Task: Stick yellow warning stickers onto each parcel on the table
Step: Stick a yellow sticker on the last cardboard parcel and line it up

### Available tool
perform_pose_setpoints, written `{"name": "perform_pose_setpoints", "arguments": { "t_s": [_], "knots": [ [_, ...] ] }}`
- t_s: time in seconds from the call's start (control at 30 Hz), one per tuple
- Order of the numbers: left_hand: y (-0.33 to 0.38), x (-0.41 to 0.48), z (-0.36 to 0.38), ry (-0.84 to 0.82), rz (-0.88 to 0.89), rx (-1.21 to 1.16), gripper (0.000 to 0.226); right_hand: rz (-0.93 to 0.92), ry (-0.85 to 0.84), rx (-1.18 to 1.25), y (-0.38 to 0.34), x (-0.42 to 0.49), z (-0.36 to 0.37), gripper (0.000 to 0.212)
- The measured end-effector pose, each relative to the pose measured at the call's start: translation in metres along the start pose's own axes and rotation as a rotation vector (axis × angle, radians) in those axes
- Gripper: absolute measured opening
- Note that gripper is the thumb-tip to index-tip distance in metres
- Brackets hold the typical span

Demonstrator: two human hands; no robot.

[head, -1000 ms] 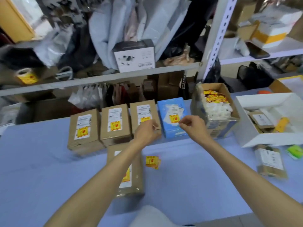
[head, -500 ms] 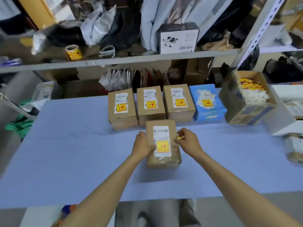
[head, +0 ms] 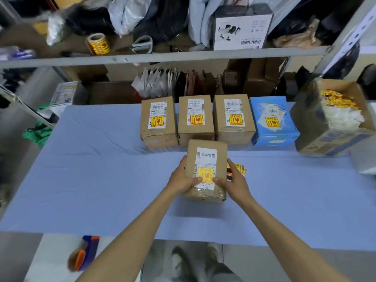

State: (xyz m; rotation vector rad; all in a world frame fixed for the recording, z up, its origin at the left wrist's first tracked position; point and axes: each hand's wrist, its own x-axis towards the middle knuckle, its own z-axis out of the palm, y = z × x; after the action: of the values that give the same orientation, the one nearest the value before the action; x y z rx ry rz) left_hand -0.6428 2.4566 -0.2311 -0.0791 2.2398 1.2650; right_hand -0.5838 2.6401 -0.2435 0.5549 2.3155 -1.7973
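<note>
White box (head: pixel 242 27) and scissors (head: pixel 142 44) on the grey shelf (head: pixel 162 57), packets (head: pixel 156 84) beneath.

Brightly, evenly lit from above. Casts only a soft shadow beneath the parcel (head: pixel 206 165) onto the table (head: pixel 101 180). Sharp at centre; smears toward the left edge; bends at the corners.

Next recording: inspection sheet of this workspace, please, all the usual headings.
Surface: table under a pale blue cloth, lightly creased.
Job's things: front parcel, stickered; behind it left brown parcel, middle brown parcel, right brown parcel and blue parcel, all stickered; loose stickers beside the front parcel's right side.
Clutter: open carton of stickers and white scraps, far right.
Hands: left hand and right hand grip the front parcel's sides, thumbs on top.
Cables: nothing seen.
Surroundings: shelf holding sticker roll, scissors, white box; blurred orange-and-blue tool below the near edge.
</note>
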Motion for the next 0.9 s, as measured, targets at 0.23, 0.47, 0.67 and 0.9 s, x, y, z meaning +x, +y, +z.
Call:
{"name": "perform_pose_setpoints", "arguments": {
  "t_s": [0.23, 0.47, 0.67, 0.9],
  "knots": [
    [-0.007, -0.009, -0.010, 0.011, -0.041, -0.076, 0.081, -0.071, -0.049, 0.058, 0.001, -0.006, 0.005, 0.065],
    [-0.033, -0.032, -0.048, 0.144, -0.079, -0.132, 0.083, -0.119, -0.157, -0.005, -0.019, 0.004, 0.043, 0.061],
    [-0.083, -0.061, -0.117, 0.251, -0.170, -0.186, 0.084, -0.116, -0.360, -0.130, -0.053, 0.011, 0.115, 0.061],
    [-0.111, -0.044, -0.215, 0.318, -0.184, -0.246, 0.083, -0.166, -0.399, -0.248, -0.112, 0.042, 0.207, 0.061]
  ]
}}
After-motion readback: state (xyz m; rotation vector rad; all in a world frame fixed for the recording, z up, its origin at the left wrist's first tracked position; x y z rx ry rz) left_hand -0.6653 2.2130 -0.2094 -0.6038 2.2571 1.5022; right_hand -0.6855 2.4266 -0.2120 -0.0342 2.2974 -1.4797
